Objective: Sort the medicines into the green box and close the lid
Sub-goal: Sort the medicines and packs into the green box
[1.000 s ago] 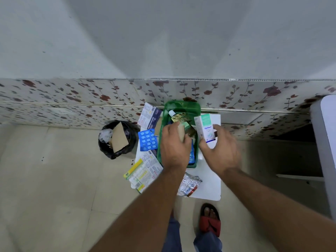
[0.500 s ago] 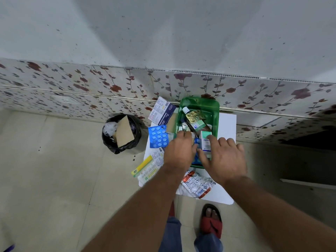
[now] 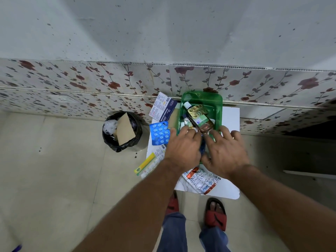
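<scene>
The green box point(image 3: 201, 99) stands open on a small white table point(image 3: 231, 117), its far end against the wall. A brown medicine bottle point(image 3: 199, 120) with a white cap and a gold blister strip lie inside. My left hand point(image 3: 183, 148) and my right hand point(image 3: 225, 151) lie palm down, side by side, over the near half of the box, fingers spread on the contents. The white-and-green carton is hidden beneath them. Outside the box lie a blue blister pack point(image 3: 160, 133), a white-and-blue carton point(image 3: 162, 107), a yellow tube box point(image 3: 145, 163) and silver-orange strips point(image 3: 201, 179).
A black-lined bin point(image 3: 121, 131) holding cardboard stands on the floor left of the table. A flower-patterned tiled wall runs just behind the box. My feet in red sandals point(image 3: 215, 213) are at the table's near edge.
My right hand lowered the white-and-green carton into the box. Both hands have moved down and now rest flat on the box's near half. The camera view shifted closer.
</scene>
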